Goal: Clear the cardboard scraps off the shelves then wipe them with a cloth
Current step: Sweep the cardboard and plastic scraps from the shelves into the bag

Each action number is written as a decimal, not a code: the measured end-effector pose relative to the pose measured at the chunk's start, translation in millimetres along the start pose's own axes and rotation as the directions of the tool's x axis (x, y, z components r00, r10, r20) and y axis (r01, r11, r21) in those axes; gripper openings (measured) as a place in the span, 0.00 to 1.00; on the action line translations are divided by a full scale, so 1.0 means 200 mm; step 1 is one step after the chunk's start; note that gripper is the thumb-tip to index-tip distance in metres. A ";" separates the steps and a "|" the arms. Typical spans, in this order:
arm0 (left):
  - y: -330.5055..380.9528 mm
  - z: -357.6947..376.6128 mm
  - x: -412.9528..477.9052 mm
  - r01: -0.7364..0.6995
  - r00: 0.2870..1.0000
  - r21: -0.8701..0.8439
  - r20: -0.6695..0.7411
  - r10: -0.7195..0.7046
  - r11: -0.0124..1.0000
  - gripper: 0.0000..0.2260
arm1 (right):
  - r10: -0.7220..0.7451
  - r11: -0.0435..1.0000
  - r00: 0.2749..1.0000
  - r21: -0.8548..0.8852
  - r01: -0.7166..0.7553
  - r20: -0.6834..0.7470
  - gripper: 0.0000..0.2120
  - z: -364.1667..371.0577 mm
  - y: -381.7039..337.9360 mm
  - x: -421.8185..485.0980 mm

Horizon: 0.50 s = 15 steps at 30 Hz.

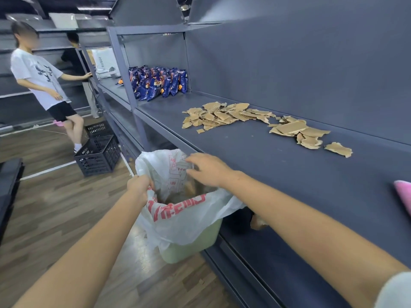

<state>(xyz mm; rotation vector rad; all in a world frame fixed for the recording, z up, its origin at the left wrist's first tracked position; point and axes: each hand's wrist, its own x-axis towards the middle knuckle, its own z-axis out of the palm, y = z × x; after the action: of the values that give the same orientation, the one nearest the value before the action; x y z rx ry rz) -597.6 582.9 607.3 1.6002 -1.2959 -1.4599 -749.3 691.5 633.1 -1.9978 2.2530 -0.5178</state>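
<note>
While the left hand (pixel 139 186) grips the near-left rim of the white plastic bag (pixel 184 221), bunching it in a closed fist, the right hand (pixel 206 172) hangs over the bag's open mouth with fingers loose and spread, holding nothing that shows. Its fingertips reach the far flap of the bag; whether they touch the plastic, I cannot tell. The bag carries red print and lines a pale green bin (pixel 193 247), which stands on the wood floor (pixel 55 196) right against the front edge of the grey shelf (pixel 300 181).

Up on that shelf, the cardboard scraps (pixel 222 116) lie far beyond the hands: one broad scatter of torn brown pieces to the left, and a second heap (pixel 298 132) just to its right, trailing out to a lone piece nearer the front. At the right edge of the view, a pink cloth (pixel 403 194) rests on the same shelf, only partly in view. Further left and far along the shelf, blue snack packets (pixel 160 83) stand bunched against the back panel.

Out on the floor to the left, black plastic crates (pixel 97 154) sit by the shelving. Beside them stands a person in a white T-shirt (pixel 37 72), one hand on the shelf frame, and behind, a second person in dark clothes (pixel 73 56).
</note>
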 end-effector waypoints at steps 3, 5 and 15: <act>0.00 0.01 0.00 0.004 1.000 -0.007 -0.008 -0.004 1.000 0.22 | 0.115 0.979 0.989 -0.158 -0.128 -0.091 0.18 -0.07 0.12 0.01; 0.00 0.01 0.01 0.003 1.000 0.000 -0.015 -0.003 1.000 0.21 | 0.287 0.925 0.948 -0.219 -0.311 -0.135 0.20 -0.13 0.27 -0.02; 0.02 0.01 0.01 -0.002 1.000 0.009 -0.004 0.002 1.000 0.23 | 0.848 0.483 0.501 -0.138 -0.865 -0.173 0.33 -0.39 0.80 -0.25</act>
<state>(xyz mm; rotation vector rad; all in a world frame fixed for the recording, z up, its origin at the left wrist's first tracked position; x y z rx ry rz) -600.8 579.5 608.6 1.6066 -1.3026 -1.4513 -916.6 768.8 649.5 -0.5969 3.0273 -0.2308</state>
